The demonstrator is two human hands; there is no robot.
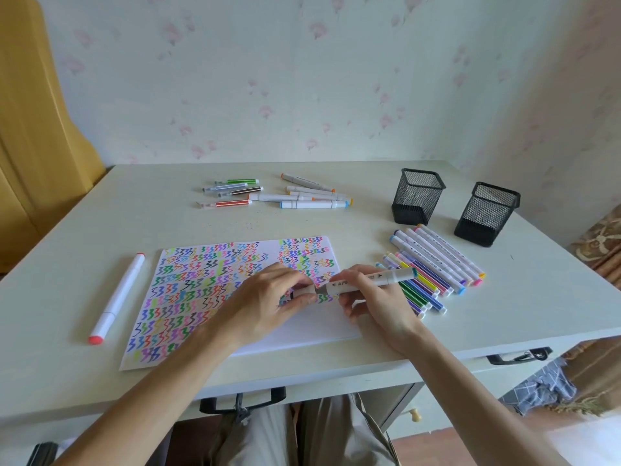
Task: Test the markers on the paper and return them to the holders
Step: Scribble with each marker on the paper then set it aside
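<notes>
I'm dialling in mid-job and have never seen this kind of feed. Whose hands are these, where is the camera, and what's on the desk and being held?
There is no machine here: a person works with bare hands, and the single picture comes from a wide-angle camera on their head, looking forward and down.

The left hand pinches one end of a white marker, apparently its cap, while the right hand grips the barrel, over a paper covered in coloured squiggles.

On the white desk lie a red-tipped marker left of the paper, a loose group of markers further back, and a row of markers to the right. Behind that row stand two black mesh holders; no markers show above their rims.
</notes>
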